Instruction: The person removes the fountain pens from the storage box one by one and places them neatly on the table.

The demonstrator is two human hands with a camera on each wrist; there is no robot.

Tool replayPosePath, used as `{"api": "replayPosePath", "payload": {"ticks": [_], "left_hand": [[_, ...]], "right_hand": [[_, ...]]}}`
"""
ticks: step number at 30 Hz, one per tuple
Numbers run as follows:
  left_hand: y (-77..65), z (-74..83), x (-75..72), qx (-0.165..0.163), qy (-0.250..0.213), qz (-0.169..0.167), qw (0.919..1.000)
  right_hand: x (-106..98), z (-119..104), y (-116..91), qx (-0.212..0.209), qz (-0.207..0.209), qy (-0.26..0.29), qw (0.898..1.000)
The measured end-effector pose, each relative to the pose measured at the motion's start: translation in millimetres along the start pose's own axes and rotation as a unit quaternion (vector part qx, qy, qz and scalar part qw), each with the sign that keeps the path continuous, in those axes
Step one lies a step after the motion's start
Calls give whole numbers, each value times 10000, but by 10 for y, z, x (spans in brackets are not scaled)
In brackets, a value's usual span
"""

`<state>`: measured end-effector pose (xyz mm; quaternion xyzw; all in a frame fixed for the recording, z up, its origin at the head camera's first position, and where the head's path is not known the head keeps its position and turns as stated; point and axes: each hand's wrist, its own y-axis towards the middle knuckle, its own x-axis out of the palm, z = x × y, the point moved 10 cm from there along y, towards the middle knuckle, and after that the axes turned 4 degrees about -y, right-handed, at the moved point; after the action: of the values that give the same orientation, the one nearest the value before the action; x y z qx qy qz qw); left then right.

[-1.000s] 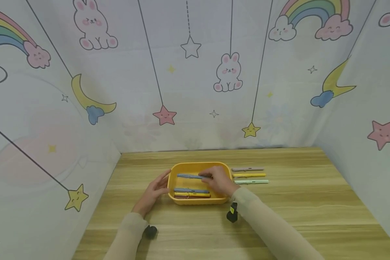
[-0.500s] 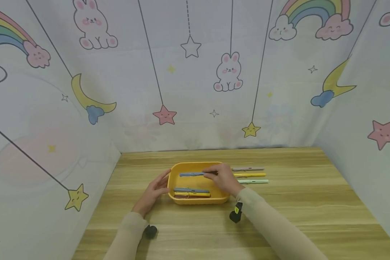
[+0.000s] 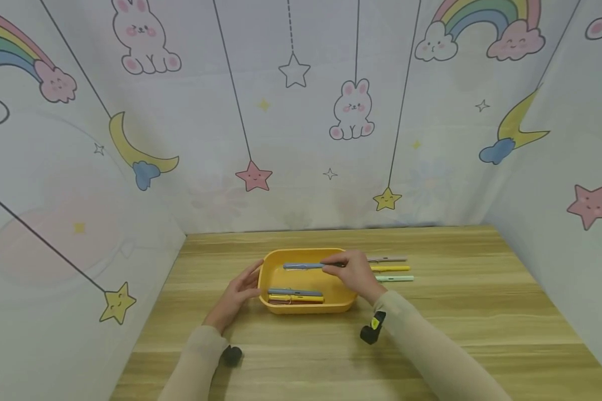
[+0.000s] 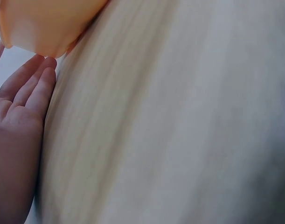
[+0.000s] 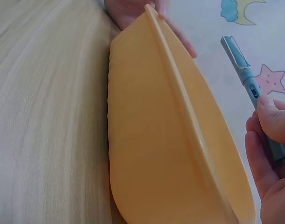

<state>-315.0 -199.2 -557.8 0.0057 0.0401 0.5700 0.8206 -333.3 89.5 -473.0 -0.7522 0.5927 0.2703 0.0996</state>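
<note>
A yellow plastic basket (image 3: 307, 308) stands on the wooden table. My left hand (image 3: 237, 295) rests at its left end, fingers extended against the outer wall; the left wrist view shows the fingertips (image 4: 48, 74) touching below the rim. In my right hand (image 3: 353, 273), thumb and fingers pinch a blue pen (image 3: 303, 266) near one end. It is held level over the back of the basket, its clipped cap pointing left. The right wrist view shows this pen (image 5: 240, 63) above the rim. Inside, along the front wall, lie a grey-blue pen (image 3: 295, 292), a yellow pen (image 3: 306, 299) and a dark reddish one partly hidden.
Right of the basket, a greyish pen (image 3: 388, 259), a yellow pen (image 3: 393, 268) and a pale green pen (image 3: 396, 278) lie in parallel on the table (image 3: 461, 312). My right hand covers their left ends. A printed cloth wall (image 3: 301, 206) closes off the back and sides.
My right hand has lifted slightly and moved right with the blue pen, covering more of the pens on the table. The left hand and the basket stay in place.
</note>
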Motion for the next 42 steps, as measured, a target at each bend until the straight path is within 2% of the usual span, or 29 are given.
{"api": "replayPosePath", "payload": {"ticks": [8, 15, 20, 23, 34, 42], "left_hand": [[19, 12, -18, 47, 83, -2, 10000], [14, 23, -8, 44, 35, -11, 10000], [5, 2, -2, 18, 13, -28, 10000], [-1, 0, -1, -5, -6, -24, 10000], [9, 12, 1, 18, 41, -40, 10000], [-11, 5, 8, -10, 90, -29, 10000]], "right_hand": [[-172, 87, -24, 145, 129, 330, 9993], [-334, 160, -76, 114, 227, 628, 9977], [-445, 295, -144, 288, 311, 828, 9957], [-523, 377, -176, 390, 406, 848, 9948], [-798, 512, -298, 261, 670, 948, 9929], [-980, 648, -395, 305, 827, 682, 9938]]}}
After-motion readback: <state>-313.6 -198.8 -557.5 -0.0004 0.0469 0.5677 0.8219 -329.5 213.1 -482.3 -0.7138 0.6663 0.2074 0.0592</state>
